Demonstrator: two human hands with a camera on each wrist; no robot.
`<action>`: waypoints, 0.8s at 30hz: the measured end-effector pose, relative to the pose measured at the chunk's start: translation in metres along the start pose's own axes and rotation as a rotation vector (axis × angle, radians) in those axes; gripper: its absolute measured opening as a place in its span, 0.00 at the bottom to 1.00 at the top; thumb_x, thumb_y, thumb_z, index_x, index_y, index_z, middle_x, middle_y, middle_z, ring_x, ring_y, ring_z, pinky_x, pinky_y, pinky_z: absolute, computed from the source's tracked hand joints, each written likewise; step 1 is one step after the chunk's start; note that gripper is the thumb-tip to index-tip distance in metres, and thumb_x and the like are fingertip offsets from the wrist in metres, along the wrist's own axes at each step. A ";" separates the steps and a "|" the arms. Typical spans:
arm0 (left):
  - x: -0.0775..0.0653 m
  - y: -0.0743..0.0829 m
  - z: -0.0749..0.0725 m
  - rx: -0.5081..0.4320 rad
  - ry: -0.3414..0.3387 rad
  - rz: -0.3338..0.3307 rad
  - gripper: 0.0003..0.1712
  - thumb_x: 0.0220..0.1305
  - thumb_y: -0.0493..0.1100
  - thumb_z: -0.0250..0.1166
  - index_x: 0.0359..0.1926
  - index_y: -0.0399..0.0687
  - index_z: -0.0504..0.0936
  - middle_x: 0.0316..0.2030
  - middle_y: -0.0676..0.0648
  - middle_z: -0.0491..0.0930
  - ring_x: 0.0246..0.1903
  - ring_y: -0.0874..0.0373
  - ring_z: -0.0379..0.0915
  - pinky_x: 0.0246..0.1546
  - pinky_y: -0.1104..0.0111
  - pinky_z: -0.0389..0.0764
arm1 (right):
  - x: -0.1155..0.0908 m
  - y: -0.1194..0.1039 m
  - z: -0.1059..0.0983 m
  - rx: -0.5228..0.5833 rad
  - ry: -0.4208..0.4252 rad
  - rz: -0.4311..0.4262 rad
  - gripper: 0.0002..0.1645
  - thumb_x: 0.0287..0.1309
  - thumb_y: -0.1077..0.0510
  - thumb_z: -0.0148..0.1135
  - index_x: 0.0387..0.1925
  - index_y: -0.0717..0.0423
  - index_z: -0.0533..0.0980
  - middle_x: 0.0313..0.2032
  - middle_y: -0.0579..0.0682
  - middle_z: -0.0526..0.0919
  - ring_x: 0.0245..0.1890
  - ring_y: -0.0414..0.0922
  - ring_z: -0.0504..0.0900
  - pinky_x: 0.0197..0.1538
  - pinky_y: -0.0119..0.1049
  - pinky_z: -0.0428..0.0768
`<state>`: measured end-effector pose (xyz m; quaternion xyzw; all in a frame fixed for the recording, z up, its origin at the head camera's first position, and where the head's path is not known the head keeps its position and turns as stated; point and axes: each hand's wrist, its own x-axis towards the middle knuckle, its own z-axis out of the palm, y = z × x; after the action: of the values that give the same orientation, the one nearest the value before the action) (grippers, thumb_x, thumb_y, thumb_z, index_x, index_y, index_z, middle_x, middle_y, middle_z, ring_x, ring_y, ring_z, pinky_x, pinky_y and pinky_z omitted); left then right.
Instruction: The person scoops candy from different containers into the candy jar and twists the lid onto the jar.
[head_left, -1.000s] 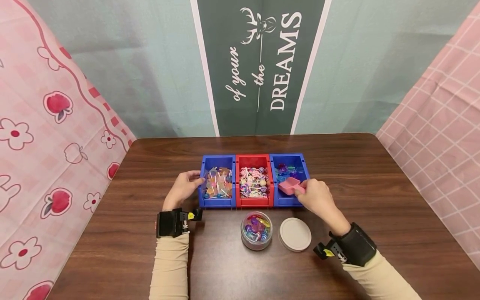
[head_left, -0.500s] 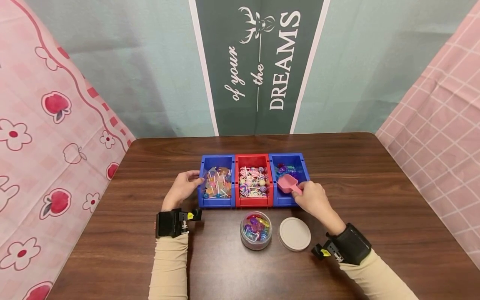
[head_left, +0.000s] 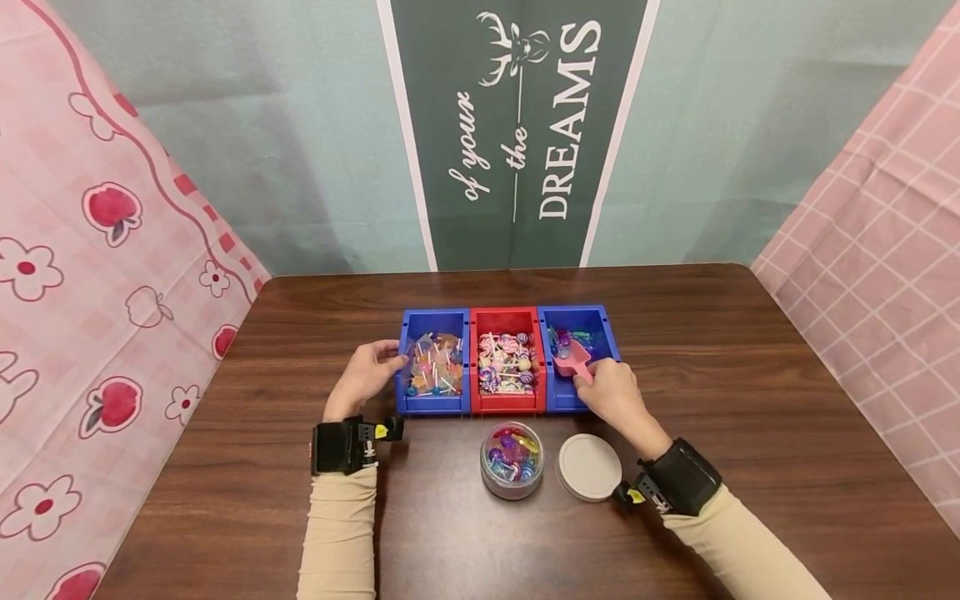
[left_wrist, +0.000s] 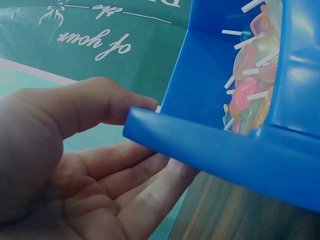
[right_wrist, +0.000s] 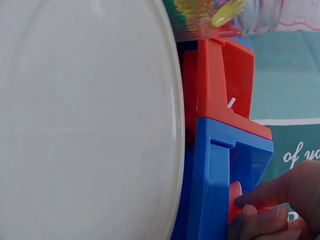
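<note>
Brown wood-grain surface [head_left: 465,550] carries, side by side, left blue bin [head_left: 433,406], red bin [head_left: 508,403], right blue bin [head_left: 568,403]. My left hand [head_left: 363,377] pinches left blue bin's outer edge; my right hand [head_left: 617,395] is at right blue bin's front corner. Clear jar [head_left: 512,491] in front, white lid [head_left: 590,467] just beside. Pink scoop [head_left: 573,359] inside right blue bin, handle gripped by my right fingers [right_wrist: 272,192], bowl at blue-purple pieces [head_left: 562,339].

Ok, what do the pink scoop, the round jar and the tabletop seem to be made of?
Pink scoop: probably molded plastic, smooth, with one even color. Round jar: clear and glossy, see-through with bright glints; it could be plastic or glass. Tabletop: brown, wood or laminate, with a soft sheen, judging by the streaky grain and pale reflection; which one, I can't tell.
</note>
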<state>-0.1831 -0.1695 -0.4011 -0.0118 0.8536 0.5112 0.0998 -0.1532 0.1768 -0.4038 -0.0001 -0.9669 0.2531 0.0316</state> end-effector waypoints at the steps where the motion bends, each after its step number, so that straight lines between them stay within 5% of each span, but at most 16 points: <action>1: 0.000 0.000 0.000 -0.001 -0.001 -0.002 0.26 0.65 0.37 0.55 0.60 0.25 0.67 0.53 0.28 0.74 0.51 0.41 0.72 0.55 0.49 0.75 | 0.001 0.000 0.000 0.005 -0.001 0.004 0.13 0.49 0.60 0.61 0.15 0.63 0.76 0.10 0.49 0.67 0.15 0.47 0.68 0.18 0.33 0.62; 8: 0.001 0.000 0.000 0.013 -0.002 -0.008 0.25 0.66 0.37 0.54 0.61 0.26 0.67 0.53 0.28 0.74 0.50 0.41 0.72 0.55 0.49 0.75 | 0.004 0.003 -0.001 0.038 0.058 -0.017 0.14 0.50 0.61 0.59 0.29 0.73 0.82 0.22 0.66 0.83 0.23 0.55 0.76 0.26 0.46 0.75; 11: 0.001 -0.001 0.000 0.015 -0.009 -0.024 0.25 0.66 0.38 0.54 0.61 0.28 0.66 0.54 0.29 0.73 0.50 0.42 0.72 0.55 0.49 0.75 | 0.004 0.003 -0.002 0.030 0.037 0.004 0.16 0.52 0.61 0.59 0.33 0.74 0.81 0.24 0.66 0.83 0.23 0.54 0.76 0.25 0.44 0.75; 19: 0.000 -0.001 -0.001 0.000 -0.009 -0.016 0.26 0.66 0.38 0.54 0.61 0.27 0.66 0.54 0.28 0.73 0.50 0.41 0.72 0.55 0.48 0.75 | 0.007 0.001 0.000 -0.034 -0.021 0.008 0.15 0.50 0.60 0.60 0.12 0.61 0.73 0.10 0.49 0.66 0.14 0.47 0.67 0.17 0.32 0.61; 24: -0.001 -0.001 -0.001 -0.002 -0.010 -0.013 0.26 0.66 0.38 0.54 0.61 0.26 0.66 0.54 0.28 0.73 0.50 0.41 0.73 0.55 0.48 0.75 | 0.006 0.000 0.002 -0.030 0.014 -0.012 0.16 0.50 0.62 0.59 0.10 0.62 0.72 0.09 0.48 0.64 0.13 0.46 0.66 0.18 0.32 0.60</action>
<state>-0.1822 -0.1706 -0.4013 -0.0146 0.8524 0.5116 0.1074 -0.1588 0.1764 -0.4052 0.0036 -0.9703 0.2384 0.0401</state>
